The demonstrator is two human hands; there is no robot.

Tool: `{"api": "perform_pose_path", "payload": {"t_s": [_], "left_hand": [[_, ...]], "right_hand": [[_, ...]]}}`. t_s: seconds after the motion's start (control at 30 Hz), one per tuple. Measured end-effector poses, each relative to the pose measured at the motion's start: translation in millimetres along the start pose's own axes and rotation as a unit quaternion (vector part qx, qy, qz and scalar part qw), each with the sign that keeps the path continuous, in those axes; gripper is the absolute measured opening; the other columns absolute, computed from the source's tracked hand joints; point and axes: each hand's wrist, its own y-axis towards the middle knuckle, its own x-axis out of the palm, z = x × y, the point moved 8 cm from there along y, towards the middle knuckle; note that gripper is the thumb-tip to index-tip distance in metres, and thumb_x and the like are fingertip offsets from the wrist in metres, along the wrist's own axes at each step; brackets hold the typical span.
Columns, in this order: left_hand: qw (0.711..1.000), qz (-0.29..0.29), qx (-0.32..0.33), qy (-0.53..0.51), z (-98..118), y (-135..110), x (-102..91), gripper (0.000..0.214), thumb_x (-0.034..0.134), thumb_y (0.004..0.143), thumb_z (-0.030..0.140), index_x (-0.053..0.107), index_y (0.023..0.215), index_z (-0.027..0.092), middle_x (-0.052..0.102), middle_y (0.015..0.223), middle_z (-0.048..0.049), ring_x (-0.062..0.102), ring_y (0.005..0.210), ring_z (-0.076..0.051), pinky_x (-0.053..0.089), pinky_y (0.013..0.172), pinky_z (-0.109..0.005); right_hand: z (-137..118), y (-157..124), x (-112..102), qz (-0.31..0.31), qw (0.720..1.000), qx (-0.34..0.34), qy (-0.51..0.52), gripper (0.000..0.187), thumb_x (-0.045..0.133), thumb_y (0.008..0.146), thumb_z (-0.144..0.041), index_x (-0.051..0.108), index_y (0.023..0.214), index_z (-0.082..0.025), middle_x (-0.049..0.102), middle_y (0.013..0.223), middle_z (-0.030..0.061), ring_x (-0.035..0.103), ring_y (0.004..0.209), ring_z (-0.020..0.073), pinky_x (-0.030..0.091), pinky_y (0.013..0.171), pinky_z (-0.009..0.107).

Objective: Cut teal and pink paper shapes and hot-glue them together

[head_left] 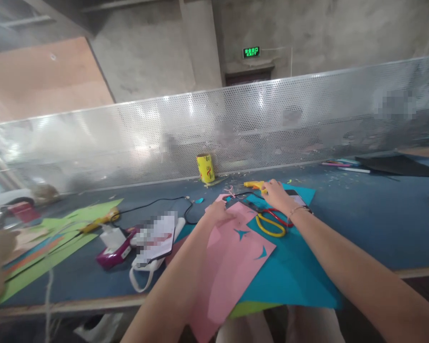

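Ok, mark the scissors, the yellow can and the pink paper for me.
scissors [268,232], head view, on the yellow handle loop.
yellow can [205,168], head view, middle of its side.
pink paper [232,257], head view, bare middle of the sheet.

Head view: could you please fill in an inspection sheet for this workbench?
Surface: blue table, paper scraps near the screen.
Job's things: pink paper on teal paper; scissors; glue gun.
Clutter: green paper, yellow can, second glue gun, white bottle.
Hands: left hand flat on pink paper; right hand at glue gun, grip unclear.
Cables: black cable across table.
Surroundings: perforated screen, exit sign, concrete walls.
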Motion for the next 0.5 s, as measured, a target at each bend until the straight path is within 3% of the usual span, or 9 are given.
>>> {"api": "perform_pose_path", "payload": {"t_s": [0.03,0.1,0.17,0.23,0.4,0.5], "left_hand": [[1.0,0.002,-0.004,0.007,-1.0,0.0,-1.4,0.037,0.071,0.061,0.043,0.064,0.087,0.018,0.067,0.099,-0.0114,0.062,0.093,-0.028,0.045,0.074,-0.028],[1.0,-0.002,0.0,0.017,-1.1,0.1,-2.7,0.05,0.072,0.059,0.042,0.062,0.101,0.017,0.065,0.108,-0.0123,0.061,0.099,-0.029,0.046,0.077,-0.029],[1.0,-0.013,0.011,0.018,0.1,-0.3,-1.9,0.056,0.073,0.059,0.039,0.06,0.109,0.017,0.062,0.115,-0.0128,0.059,0.104,-0.029,0.045,0.08,-0.029],[1.0,-0.019,0.014,0.014,0.2,-1.1,-1.2,0.057,0.073,0.06,0.037,0.059,0.111,0.017,0.061,0.117,-0.0128,0.059,0.105,-0.028,0.045,0.083,-0.028],[0.999,-0.027,0.009,-0.017,-4.1,0.1,2.0,0.055,0.071,0.062,0.036,0.06,0.112,0.015,0.062,0.117,-0.0134,0.061,0.102,-0.027,0.045,0.082,-0.026],[0.998,-0.023,0.0,-0.061,-10.1,3.4,3.4,0.062,0.074,0.057,0.036,0.059,0.113,0.016,0.062,0.116,-0.0129,0.061,0.1,-0.026,0.046,0.079,-0.026]], "right_hand": [[-2.0,-2.1,-3.2,-0.015,1.0,0.001,0.007,0.011,0.059,0.077,-0.019,0.062,0.086,-0.016,0.061,0.091,0.0117,0.056,0.094,0.0241,0.04,0.085,0.032],[-5.9,-9.2,-0.6,-0.11,0.994,0.011,0.023,0.011,0.065,0.07,-0.026,0.062,0.078,-0.018,0.063,0.08,0.0079,0.059,0.078,0.0211,0.043,0.069,0.028],[-7.8,-22.3,6.9,-0.229,0.973,0.037,0.006,0.023,0.072,0.059,-0.029,0.061,0.076,-0.019,0.062,0.07,0.0058,0.059,0.065,0.0211,0.041,0.055,0.028],[-10.6,-33.5,9.7,-0.292,0.955,0.053,-0.02,0.03,0.074,0.053,-0.028,0.061,0.078,-0.019,0.062,0.066,0.0055,0.059,0.059,0.0212,0.039,0.049,0.027],[-18.5,-40.7,14.2,-0.304,0.949,0.062,-0.049,0.041,0.073,0.054,-0.028,0.061,0.091,-0.016,0.062,0.063,0.0069,0.061,0.056,0.0213,0.038,0.047,0.027],[-19.7,-39.6,16.6,-0.27,0.96,0.06,-0.035,0.057,0.077,0.048,-0.025,0.059,0.101,-0.011,0.062,0.059,0.0063,0.061,0.054,0.0215,0.039,0.048,0.027]]}}
